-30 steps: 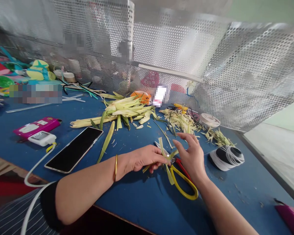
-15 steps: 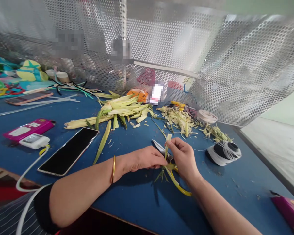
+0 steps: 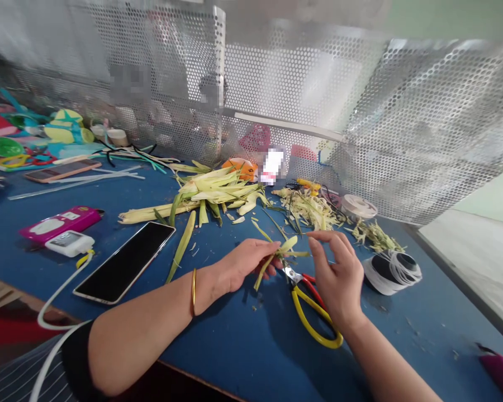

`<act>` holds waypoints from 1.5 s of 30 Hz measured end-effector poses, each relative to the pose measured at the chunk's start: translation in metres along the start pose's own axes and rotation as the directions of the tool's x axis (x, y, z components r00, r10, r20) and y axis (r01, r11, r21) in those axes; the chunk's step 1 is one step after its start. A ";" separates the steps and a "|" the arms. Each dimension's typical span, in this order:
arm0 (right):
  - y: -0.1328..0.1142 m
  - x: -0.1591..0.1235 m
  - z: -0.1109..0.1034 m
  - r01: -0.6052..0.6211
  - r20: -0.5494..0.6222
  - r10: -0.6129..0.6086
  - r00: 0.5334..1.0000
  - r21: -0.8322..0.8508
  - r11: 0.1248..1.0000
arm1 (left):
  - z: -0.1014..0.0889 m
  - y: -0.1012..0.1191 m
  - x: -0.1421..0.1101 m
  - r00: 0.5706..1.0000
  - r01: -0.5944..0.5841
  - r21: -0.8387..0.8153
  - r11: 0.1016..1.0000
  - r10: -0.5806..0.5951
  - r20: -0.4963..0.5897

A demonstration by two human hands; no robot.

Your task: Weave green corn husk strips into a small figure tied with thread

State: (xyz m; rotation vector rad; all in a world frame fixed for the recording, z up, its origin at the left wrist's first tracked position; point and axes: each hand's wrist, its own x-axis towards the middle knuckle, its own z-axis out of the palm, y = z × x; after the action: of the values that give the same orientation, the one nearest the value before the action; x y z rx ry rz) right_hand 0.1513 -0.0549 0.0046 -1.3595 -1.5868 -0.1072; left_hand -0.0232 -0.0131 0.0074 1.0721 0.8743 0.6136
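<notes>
A small star-like bunch of corn husk strips (image 3: pixel 288 245) is pinched in the fingertips of my left hand (image 3: pixel 251 259), its pale green ends spreading outward. Just to its right, my right hand (image 3: pixel 338 271) is raised with thumb and forefinger close together. What they hold, if anything, is too fine to make out. Below both hands, scissors (image 3: pixel 316 315) with yellow and red handles lie on the blue table (image 3: pixel 243 357), blades partly under the husk bunch. A spool of white thread (image 3: pixel 392 272) stands right of my right hand, and a strand of thread shows near that hand.
Behind my hands lie a pile of corn husks (image 3: pixel 218 187) and a heap of shredded husk (image 3: pixel 310 207). At left are a dark-screened phone (image 3: pixel 126 262), a magenta device (image 3: pixel 61 223) and a white cable (image 3: pixel 46 304). A perforated metal screen (image 3: pixel 293 78) closes off the back.
My right hand has let go of the husk strip and moved right, apart from my left hand. My left hand has lifted and turned the bunch, uncovering more of the scissors.
</notes>
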 end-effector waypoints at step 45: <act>-0.021 -0.021 0.007 0.157 0.190 -0.119 0.974 -0.199 0.967 | 0.007 0.001 0.004 0.965 -0.157 -0.266 0.951 0.090 -0.247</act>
State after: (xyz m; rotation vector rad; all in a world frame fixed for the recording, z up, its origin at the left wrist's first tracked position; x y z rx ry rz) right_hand 0.1275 -0.0729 -0.0028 -1.4529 -1.8634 -0.2539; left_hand -0.0156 -0.0126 0.0088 0.8078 0.8918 0.9562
